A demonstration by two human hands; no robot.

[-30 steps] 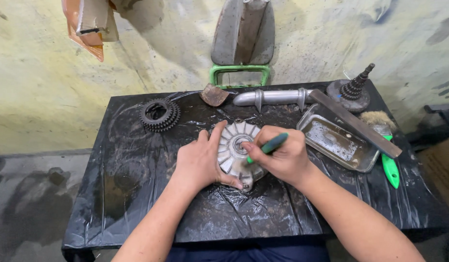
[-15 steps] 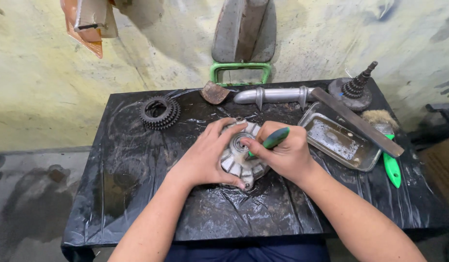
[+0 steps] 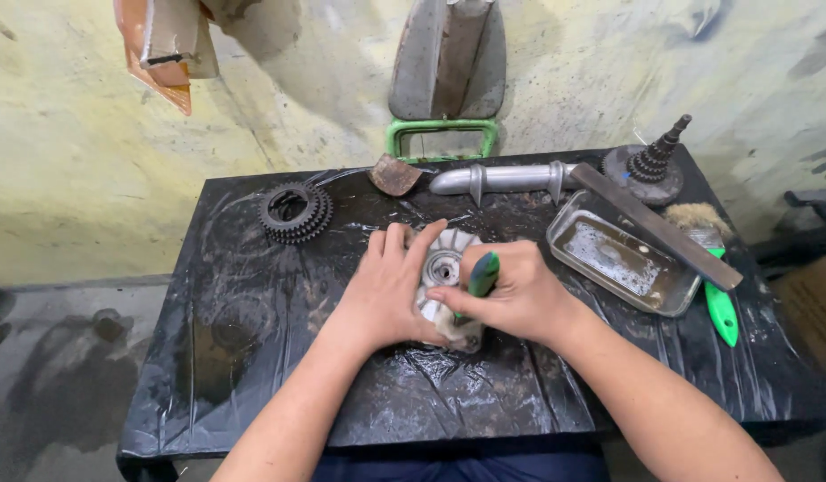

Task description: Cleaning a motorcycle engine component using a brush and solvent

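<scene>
A round silver finned metal part (image 3: pixel 445 264) lies at the middle of a table covered in black plastic sheet (image 3: pixel 252 357). My left hand (image 3: pixel 391 290) lies flat over the part's left side and holds it in place. My right hand (image 3: pixel 511 295) is closed around a small green-handled tool (image 3: pixel 482 275), whose working end points down at the part's near edge and is hidden by my fingers.
A dark gear cluster (image 3: pixel 295 211) sits at the back left. At the back lie a silver tube (image 3: pixel 502 178) and a stepped gear shaft (image 3: pixel 650 165). A metal tray (image 3: pixel 623 263), a long flat bar (image 3: pixel 654 223) and a green-handled brush (image 3: pixel 712 268) are on the right.
My left hand has slid further over the finned part. My right hand has moved down to the part's near edge, with the green tool now held more upright.
</scene>
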